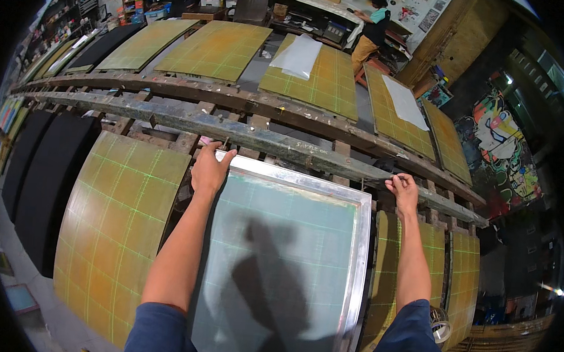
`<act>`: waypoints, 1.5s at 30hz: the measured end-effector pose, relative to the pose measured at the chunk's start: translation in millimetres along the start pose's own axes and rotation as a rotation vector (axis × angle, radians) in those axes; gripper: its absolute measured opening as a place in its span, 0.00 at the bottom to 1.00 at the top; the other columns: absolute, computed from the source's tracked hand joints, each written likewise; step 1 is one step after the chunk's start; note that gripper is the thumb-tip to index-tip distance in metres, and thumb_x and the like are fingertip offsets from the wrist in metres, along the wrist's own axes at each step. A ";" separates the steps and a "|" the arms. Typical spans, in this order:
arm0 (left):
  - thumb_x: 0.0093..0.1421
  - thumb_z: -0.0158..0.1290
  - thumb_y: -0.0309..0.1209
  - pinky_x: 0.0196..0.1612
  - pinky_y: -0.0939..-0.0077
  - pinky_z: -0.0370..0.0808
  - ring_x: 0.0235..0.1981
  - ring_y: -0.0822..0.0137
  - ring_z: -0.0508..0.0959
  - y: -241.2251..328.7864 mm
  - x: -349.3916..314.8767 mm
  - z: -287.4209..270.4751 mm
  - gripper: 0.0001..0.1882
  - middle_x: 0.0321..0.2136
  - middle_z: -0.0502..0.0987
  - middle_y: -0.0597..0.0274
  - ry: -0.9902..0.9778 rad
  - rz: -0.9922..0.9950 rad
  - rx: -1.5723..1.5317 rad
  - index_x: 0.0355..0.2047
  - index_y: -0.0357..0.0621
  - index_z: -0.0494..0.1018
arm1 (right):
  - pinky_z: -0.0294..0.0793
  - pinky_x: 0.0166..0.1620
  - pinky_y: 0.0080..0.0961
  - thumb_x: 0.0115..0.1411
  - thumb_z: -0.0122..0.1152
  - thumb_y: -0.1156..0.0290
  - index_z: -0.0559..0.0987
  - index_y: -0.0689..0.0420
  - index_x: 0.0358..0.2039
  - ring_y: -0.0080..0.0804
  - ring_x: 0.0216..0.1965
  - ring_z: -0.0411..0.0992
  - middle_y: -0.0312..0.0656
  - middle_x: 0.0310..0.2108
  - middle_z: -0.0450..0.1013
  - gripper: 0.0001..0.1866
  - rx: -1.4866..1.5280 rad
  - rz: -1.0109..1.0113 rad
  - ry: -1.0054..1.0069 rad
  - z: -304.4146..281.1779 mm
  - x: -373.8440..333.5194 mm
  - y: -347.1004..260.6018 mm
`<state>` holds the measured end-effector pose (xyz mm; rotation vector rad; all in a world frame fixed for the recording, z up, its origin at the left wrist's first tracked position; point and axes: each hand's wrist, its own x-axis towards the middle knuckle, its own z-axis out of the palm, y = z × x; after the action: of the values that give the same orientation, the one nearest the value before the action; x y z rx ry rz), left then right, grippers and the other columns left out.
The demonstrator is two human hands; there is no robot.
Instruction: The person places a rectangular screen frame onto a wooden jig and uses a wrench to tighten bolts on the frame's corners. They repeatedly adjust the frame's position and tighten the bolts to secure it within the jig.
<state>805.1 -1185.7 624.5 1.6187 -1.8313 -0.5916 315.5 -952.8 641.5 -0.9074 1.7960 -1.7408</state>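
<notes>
A silk screen in a silver metal frame (360,256) lies before me, its pale grey-green mesh (224,300) crossed by my shadow. At the frame's far left corner, my left hand (209,171) is closed, thumb and fingers bent around the corner beside the rail. My right hand (403,194) is just past the far right corner, apart from the frame. Its fingers are pinched together at the dark metal rail (284,142); whatever is between them is too small to make out. The rail runs across beyond the screen, with small bolts along it.
Yellow-green boards with bright grid lines flank the screen, one at left (117,212) and others at right (418,247). Black covered boards (51,189) stand farther left. Beyond the rail, more boards carry white sheets (298,56). A tape roll (440,328) sits near my right sleeve. Another person (372,31) stands at the back.
</notes>
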 end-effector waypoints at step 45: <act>0.60 0.61 0.53 0.54 0.55 0.74 0.55 0.50 0.77 6.6 -0.4 -0.3 0.31 0.55 0.78 0.54 -0.036 -0.030 -0.020 0.56 0.47 0.74 | 0.81 0.37 0.22 0.70 0.57 0.74 0.73 0.60 0.50 0.25 0.32 0.78 0.43 0.40 0.77 0.10 -0.106 -0.215 0.078 23.6 -10.6 -43.8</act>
<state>800.6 -1184.3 629.2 1.6348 -1.8241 -0.6539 345.7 -959.8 681.9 -1.1269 1.9158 -1.8476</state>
